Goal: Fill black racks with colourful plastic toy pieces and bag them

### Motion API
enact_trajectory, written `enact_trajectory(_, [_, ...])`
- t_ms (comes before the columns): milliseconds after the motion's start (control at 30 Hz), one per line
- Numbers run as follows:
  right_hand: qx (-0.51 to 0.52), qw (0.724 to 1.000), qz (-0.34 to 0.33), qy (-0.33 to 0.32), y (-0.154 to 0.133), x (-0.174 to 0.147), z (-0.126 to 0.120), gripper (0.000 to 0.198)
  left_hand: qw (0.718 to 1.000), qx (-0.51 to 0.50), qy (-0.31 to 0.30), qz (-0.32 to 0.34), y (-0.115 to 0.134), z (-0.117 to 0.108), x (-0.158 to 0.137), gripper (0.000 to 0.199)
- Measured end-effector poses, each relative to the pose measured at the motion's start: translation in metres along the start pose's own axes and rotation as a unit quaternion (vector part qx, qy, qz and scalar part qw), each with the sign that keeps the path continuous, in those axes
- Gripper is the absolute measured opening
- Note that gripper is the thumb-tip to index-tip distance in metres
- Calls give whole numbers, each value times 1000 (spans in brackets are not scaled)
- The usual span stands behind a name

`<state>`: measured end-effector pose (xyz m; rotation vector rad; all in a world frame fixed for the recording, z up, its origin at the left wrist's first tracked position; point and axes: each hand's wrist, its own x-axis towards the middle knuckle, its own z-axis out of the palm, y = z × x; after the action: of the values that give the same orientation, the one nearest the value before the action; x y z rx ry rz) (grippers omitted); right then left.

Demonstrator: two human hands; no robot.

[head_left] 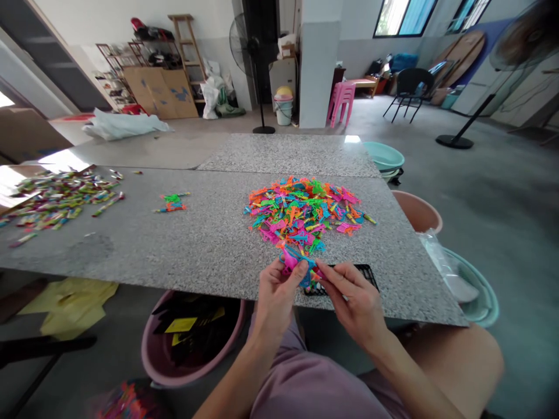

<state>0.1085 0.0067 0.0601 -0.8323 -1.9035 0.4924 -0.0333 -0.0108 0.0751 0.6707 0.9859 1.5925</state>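
My left hand (278, 286) is closed around a small bunch of plastic toy guns (289, 259), pink and blue, just above the table's front edge. Fingers of my right hand (354, 292) are pinched at the right side of the same bunch; what exactly lies between those fingertips is partly hidden. Beneath the hands a black mesh tray (367, 272) shows in part, with small coloured bits by its left end. Right behind them spreads a heap of toy guns (305, 212) in orange, pink, green and blue, some with a patterned tube attached.
Patterned small tubes (65, 198) are heaped at the table's left. Two green and orange toy guns (173, 202) lie between the heaps. A pink tub (151, 355) with dark contents stands below the front edge. Basins (484, 291) line the right side of the granite table (209, 233).
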Motion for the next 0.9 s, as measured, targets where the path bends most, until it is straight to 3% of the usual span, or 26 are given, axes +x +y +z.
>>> enact_trajectory(100, [-18, 1000, 1, 12, 2, 1, 2, 39, 999, 22, 6, 32, -1, 2, 3, 13])
enact_trajectory(167, [-37, 999, 16, 11, 10, 6, -1, 33, 998, 40, -26, 39, 1, 3, 9, 16])
enact_trajectory(267, [-54, 995, 77, 24, 29, 17, -7, 22, 994, 59, -89, 28, 7, -4, 22, 38])
enact_trajectory(333, [-12, 989, 142, 25, 40, 22, -7, 20, 991, 92, -95, 34, 7, -12, 31, 49])
enact_trajectory(500, [171, 957, 233, -11, 46, 30, 12, 21, 965, 219, -146, 7, -10, -25, 42, 28])
enact_trajectory(667, [221, 937, 270, -6, 53, 42, 31, 22, 953, 280, -95, 61, -23, -28, 51, 22])
enact_trajectory(900, [220, 937, 251, -104, 78, 52, 29, 30, 955, 289, -52, 51, -36, -48, 83, 24])
